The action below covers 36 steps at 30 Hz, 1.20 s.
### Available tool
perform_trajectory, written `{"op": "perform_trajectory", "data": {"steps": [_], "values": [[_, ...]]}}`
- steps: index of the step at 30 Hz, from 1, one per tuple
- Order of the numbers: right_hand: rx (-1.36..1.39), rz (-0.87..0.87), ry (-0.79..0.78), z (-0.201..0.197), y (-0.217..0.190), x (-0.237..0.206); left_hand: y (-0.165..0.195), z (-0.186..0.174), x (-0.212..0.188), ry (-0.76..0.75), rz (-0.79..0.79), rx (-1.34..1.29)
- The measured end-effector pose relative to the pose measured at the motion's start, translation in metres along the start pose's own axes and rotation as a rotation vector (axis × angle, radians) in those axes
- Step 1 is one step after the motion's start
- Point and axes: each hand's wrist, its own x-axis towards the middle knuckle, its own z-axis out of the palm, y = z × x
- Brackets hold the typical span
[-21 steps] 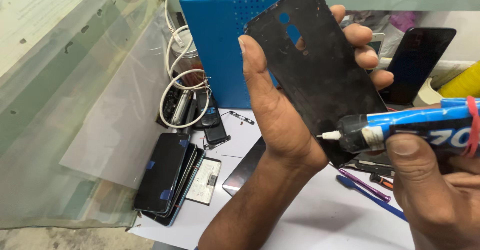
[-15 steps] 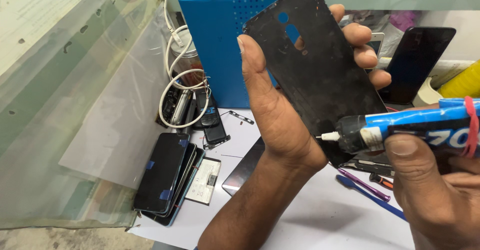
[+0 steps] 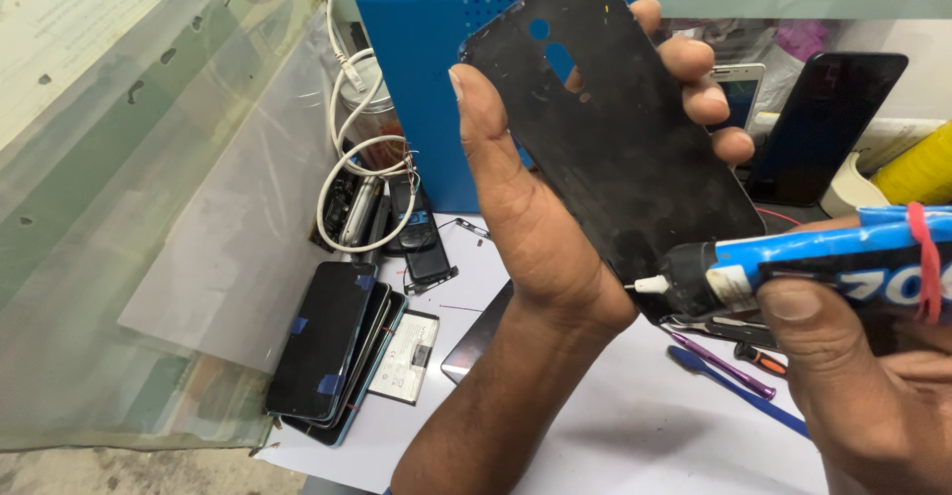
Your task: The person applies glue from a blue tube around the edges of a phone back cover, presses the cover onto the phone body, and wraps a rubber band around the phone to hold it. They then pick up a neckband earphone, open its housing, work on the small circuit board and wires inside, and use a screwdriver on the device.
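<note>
Back cover: a thin black phone back cover [image 3: 615,148] is held up in front of the blue box [image 3: 416,78], tilted with its top toward 11 o'clock and its inner face, scuffed with old glue specks, turned to the camera.
Left hand: the left hand [image 3: 535,227] clamps the cover by its long edges, thumb along the 9 o'clock edge, fingers [image 3: 709,98] curled over the 3 o'clock edge.
Right hand: the right hand [image 3: 863,386] is closed around a blue glue tube [image 3: 823,267], thumb pressing on top.
Nozzle: the white tip [image 3: 650,284] sits at the cover's lower corner, about 5 o'clock on the panel, touching or just beside its rim.
Handling: the cover looks light, stiff but bendable and easy to crack near the camera cut-outs [image 3: 550,44]; an edge hold like this one seems safest, keeping skin off the glue line.
Tube: soft-walled, so I judge a gentle squeeze is enough.
Around: a stack of phones [image 3: 332,351] lies at 8 o'clock on the white table [image 3: 635,426], a coiled white cable [image 3: 362,187] behind it, a dark phone [image 3: 823,123] leaning at 2 o'clock.
</note>
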Motion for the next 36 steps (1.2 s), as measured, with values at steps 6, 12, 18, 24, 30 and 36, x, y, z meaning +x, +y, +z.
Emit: {"op": "perform_trajectory", "data": {"steps": [6, 12, 18, 24, 30, 36], "values": [[-0.001, 0.042, 0.016, 0.0, -0.001, -0.003, 0.004, 0.001, 0.002, 0.01, 0.008, 0.008], [-0.03, 0.083, 0.024, 0.001, 0.005, -0.006, 0.011, 0.004, 0.001, 0.046, 0.037, 0.068], [0.012, 0.042, -0.031, -0.002, 0.015, -0.005, 0.014, 0.005, 0.003, 0.054, 0.061, 0.114], [0.079, 0.117, 0.035, -0.002, 0.011, -0.005, 0.016, 0.009, 0.003, 0.094, 0.059, 0.146], [0.082, 0.109, 0.064, 0.001, 0.006, -0.003, 0.019, 0.012, 0.001, 0.117, 0.091, 0.235], [0.127, 0.054, 0.078, 0.003, 0.01, -0.004, 0.022, 0.016, -0.002, 0.151, 0.129, 0.311]]}}
